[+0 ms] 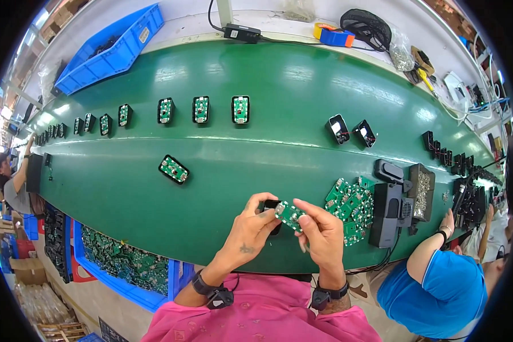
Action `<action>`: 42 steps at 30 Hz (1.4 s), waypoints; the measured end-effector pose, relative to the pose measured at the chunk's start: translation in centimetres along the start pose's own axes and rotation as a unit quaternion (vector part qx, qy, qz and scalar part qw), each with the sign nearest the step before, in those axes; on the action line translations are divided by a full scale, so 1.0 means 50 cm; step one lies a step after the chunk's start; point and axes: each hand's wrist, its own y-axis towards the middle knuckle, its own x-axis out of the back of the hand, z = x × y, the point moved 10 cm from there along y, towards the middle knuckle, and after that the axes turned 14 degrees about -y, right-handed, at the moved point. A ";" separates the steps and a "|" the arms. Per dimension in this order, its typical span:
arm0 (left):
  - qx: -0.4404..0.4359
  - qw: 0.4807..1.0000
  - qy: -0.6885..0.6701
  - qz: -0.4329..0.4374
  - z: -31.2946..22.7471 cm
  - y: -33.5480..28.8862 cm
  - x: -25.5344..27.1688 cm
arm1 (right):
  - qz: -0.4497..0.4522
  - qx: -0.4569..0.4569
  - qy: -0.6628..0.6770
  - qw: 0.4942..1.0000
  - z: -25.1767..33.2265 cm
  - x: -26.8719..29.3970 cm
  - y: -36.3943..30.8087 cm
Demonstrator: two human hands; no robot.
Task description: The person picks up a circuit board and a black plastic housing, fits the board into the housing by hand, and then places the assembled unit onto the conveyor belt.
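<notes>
My left hand (249,231) grips a small black plastic housing (272,204), most of it hidden behind my fingers and the board. Between the thumb and fingers of my right hand (320,231) is a green circuit board (291,216), tilted over the housing; its left end touches or nearly touches my left fingertips. To the right lies a loose pile of similar green boards (350,208). Ahead and to the left, a housing with a board in it (174,169) rests alone on the green table (222,199).
Board-filled housings (200,109) line the far side; two housings (338,129) without visible green boards stand right of them. A black device (386,214) and a screw bin (422,192) are at right. Blue crates (111,48) stand far left and near left. A co-worker in blue (447,290) sits close right.
</notes>
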 end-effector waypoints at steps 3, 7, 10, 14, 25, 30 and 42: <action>-0.026 1.000 0.009 0.009 0.009 -0.006 -0.002 | 0.014 -0.004 0.057 0.998 0.004 -0.023 -0.001; -0.055 0.997 0.041 0.030 -0.007 -0.013 -0.002 | -0.003 0.007 0.021 1.000 -0.005 -0.021 0.005; -0.044 0.998 0.013 0.042 -0.008 -0.013 -0.007 | -0.003 0.022 -0.005 1.000 -0.010 -0.020 0.005; -0.030 0.987 -0.158 -0.010 -0.019 -0.015 0.001 | 0.010 0.023 -0.028 0.999 -0.014 -0.026 0.006; 0.122 0.940 -0.317 0.026 0.057 -0.028 -0.023 | -0.041 0.153 -0.225 0.961 0.048 -0.023 0.006; 0.114 0.941 -0.318 0.000 0.042 -0.030 -0.030 | -0.067 0.182 -0.261 0.946 0.068 -0.034 -0.001; 0.103 0.926 -0.364 -0.002 0.031 -0.033 -0.035 | -0.058 0.135 -0.132 0.980 0.022 -0.050 -0.020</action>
